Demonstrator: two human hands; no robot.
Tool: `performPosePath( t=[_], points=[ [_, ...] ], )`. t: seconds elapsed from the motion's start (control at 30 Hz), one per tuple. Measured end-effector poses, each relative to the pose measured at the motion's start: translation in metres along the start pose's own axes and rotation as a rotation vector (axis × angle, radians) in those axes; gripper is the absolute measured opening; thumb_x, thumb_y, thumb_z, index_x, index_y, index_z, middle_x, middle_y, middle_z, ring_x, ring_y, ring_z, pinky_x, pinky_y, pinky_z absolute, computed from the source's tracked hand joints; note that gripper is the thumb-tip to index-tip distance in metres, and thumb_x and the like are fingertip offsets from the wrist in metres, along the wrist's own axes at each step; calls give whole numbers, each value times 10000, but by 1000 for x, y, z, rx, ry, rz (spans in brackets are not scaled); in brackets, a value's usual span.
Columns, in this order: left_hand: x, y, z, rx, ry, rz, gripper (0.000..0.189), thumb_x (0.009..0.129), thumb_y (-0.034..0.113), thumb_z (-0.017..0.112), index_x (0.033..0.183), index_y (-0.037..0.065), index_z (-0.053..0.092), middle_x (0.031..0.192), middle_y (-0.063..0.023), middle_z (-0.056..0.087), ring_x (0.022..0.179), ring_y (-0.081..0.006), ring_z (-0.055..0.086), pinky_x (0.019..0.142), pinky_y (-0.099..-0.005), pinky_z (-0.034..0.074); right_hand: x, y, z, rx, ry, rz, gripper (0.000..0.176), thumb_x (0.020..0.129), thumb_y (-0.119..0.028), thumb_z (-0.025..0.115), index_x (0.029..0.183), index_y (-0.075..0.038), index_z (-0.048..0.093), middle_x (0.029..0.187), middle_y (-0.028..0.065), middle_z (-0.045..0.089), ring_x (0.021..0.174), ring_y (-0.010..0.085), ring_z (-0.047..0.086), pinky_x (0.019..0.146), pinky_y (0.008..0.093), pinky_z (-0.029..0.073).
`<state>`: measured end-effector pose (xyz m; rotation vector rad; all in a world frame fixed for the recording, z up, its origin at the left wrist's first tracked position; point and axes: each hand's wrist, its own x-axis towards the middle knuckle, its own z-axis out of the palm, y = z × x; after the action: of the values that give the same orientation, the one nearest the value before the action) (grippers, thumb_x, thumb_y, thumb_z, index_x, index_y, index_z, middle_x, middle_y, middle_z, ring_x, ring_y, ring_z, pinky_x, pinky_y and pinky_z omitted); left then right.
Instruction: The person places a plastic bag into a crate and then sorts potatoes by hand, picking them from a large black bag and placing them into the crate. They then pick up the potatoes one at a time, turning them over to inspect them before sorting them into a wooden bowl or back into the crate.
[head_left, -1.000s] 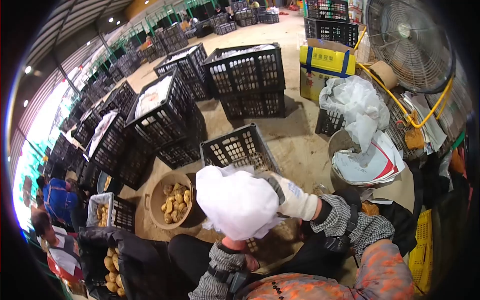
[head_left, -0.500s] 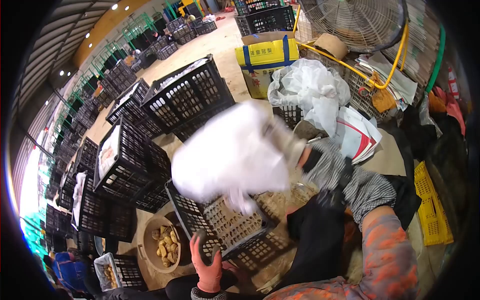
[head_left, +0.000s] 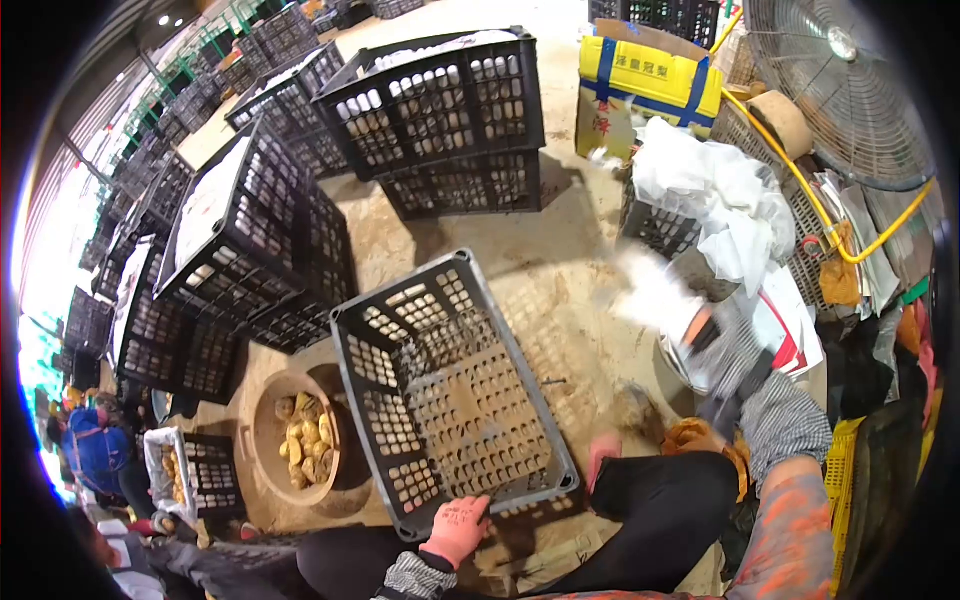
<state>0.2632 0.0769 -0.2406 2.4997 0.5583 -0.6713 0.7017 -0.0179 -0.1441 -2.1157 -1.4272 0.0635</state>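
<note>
An open black plastic crate (head_left: 480, 410) sits tilted on the floor before me; its slotted walls and bottom show. My left hand (head_left: 458, 528), in a pink glove, has its fingers over the crate's near rim. Off to the right, my right hand (head_left: 712, 335) is smeared by motion beneath a grey knitted cuff. From it trails a blurred white plastic bag (head_left: 650, 290), apart from the crate. Left of the crate stands a round tan basin (head_left: 262, 435) with potatoes (head_left: 308, 440) in it.
Stacked black crates (head_left: 440, 110) with white liners stand ahead and left. At right are crumpled clear plastic (head_left: 710, 190), a yellow carton (head_left: 650, 80), a large fan (head_left: 850, 100) and a yellow crate (head_left: 845, 500). A person with a blue backpack (head_left: 95, 445) is at far left.
The white bag has swung right with my right hand, away from above the crate. My left hand has gone from spread fingers to holding the crate's rim. The view has shifted.
</note>
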Motion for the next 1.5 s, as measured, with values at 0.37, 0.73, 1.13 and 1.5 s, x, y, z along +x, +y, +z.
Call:
performPosePath(
  t=[0.37, 0.73, 1.13, 1.5],
  points=[
    [2, 23, -103, -461, -197, 549, 451, 851, 293, 612, 1219, 39, 547, 1175, -196, 573, 1106, -347, 540, 984, -432, 412, -105, -138, 147, 289, -1142, -394, 525, 823, -313, 631, 1239, -15, 513, 1140, 144, 591, 1056, 298, 581, 898, 398, 459],
    [12, -10, -154, -632, 43, 301, 424, 868, 232, 618, 1210, -7, 542, 1221, -221, 539, 1132, -375, 511, 990, -460, 401, -144, -133, 200, 299, -1453, -618, 345, 833, -446, 601, 945, -123, 643, 1001, 102, 594, 919, 273, 586, 779, 397, 433],
    [-9, 13, -174, -910, 249, -134, 428, 872, 179, 618, 1241, -15, 521, 1210, -224, 557, 1149, -391, 519, 986, -447, 413, -130, -185, 171, -136, -1451, -308, 354, 864, -204, 449, 1166, -118, 614, 1014, 75, 659, 858, 230, 630, 693, 397, 457],
    [-164, 31, -257, -1606, 813, -841, 380, 999, 159, 468, 1353, 23, 442, 1269, -112, 536, 1144, -195, 533, 994, -338, 431, 127, -244, -77, 339, -1185, -211, 285, 828, -224, 528, 1051, -93, 647, 859, 162, 675, 818, 343, 660, 717, 442, 511]
  ],
)
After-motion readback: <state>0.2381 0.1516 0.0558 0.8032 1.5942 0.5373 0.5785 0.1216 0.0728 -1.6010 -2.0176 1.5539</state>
